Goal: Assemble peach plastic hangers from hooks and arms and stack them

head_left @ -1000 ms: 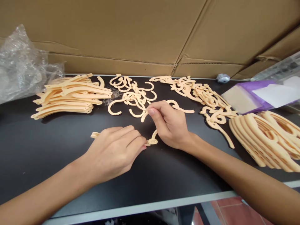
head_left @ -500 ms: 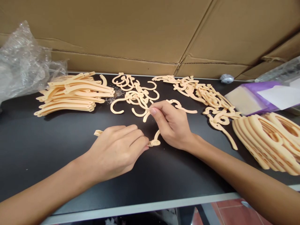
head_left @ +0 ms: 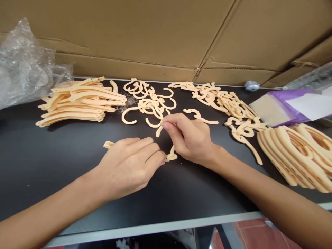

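My left hand [head_left: 132, 166] is closed around a cream plastic hanger arm [head_left: 108, 144], whose one end sticks out beyond the knuckles. Most of that arm is hidden under the palm and fingers. At my left fingertips, a round joint [head_left: 171, 157] shows where a hook meets the arm. My right hand [head_left: 188, 138] pinches the curved hanger hook [head_left: 159, 131] between thumb and forefinger; its tip pokes out towards the left. Just beyond my right hand lies a pile of loose hooks [head_left: 153, 103]. A hook joined to an arm [head_left: 204, 120] rests behind the right wrist.
Stacked hanger arms [head_left: 83, 102] lie at the left beside crumpled clear plastic [head_left: 23, 69]. Joined hanger pieces [head_left: 233, 107] are heaped at the right, near a row of folded hangers [head_left: 293, 155] and a purple-and-white package [head_left: 287, 103]. Cardboard [head_left: 129, 34] stands along the back.
My right hand and the hook tip have shifted slightly left, turning the hook a little. My left hand keeps its place on the hanger arm. The view has tilted slightly.
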### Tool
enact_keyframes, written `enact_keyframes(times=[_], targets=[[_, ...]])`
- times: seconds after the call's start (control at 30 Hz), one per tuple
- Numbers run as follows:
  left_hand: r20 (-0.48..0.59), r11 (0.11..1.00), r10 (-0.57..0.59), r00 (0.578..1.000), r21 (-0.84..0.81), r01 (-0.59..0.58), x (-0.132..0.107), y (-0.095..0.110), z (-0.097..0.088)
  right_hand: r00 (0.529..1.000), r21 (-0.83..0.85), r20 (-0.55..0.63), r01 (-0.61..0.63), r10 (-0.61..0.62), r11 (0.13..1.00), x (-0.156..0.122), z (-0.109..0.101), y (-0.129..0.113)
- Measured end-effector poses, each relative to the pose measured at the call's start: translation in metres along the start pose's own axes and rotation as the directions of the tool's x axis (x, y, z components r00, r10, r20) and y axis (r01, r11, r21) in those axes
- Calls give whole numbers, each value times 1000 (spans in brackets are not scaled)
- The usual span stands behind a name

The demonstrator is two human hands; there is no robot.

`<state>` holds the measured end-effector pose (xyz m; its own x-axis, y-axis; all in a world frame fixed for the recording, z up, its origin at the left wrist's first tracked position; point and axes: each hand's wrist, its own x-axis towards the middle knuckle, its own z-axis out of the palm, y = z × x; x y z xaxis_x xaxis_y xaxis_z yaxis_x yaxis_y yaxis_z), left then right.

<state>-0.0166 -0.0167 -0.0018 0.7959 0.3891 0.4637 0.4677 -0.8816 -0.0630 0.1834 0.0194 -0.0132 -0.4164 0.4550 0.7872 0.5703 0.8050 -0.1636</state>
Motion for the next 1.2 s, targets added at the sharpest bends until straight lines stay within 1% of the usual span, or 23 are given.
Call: enact_keyframes(times=[0.27, 0.53, 0.7, 0.9, 1.1, 1.2], targets=[[-35, 999, 23, 999, 29, -22, 2, 0, 1, 999, -46, 9, 38, -38, 998, -1, 3, 4], [-73, 998, 38, 997, 45, -35, 5, 0, 1, 990, -78, 1, 140, -140, 987, 3, 2, -3], [-85, 999, 30, 996, 44, -26, 3, 0, 2, 988, -111, -25, 148, -152, 983, 1, 3, -4], [-85, 996, 32, 996, 80, -25, 4, 3, 2, 981, -127, -50, 178, -186, 976, -1, 5, -4], [-79, 994, 10, 997, 107, -2, 4, 7, 3, 981, -172, -25, 185, -192, 968, -1, 6, -3], [-102, 994, 1, 995, 111, 10, 3, 8, 4, 979, -180, -31, 194, -203, 964, -2, 7, -2]])
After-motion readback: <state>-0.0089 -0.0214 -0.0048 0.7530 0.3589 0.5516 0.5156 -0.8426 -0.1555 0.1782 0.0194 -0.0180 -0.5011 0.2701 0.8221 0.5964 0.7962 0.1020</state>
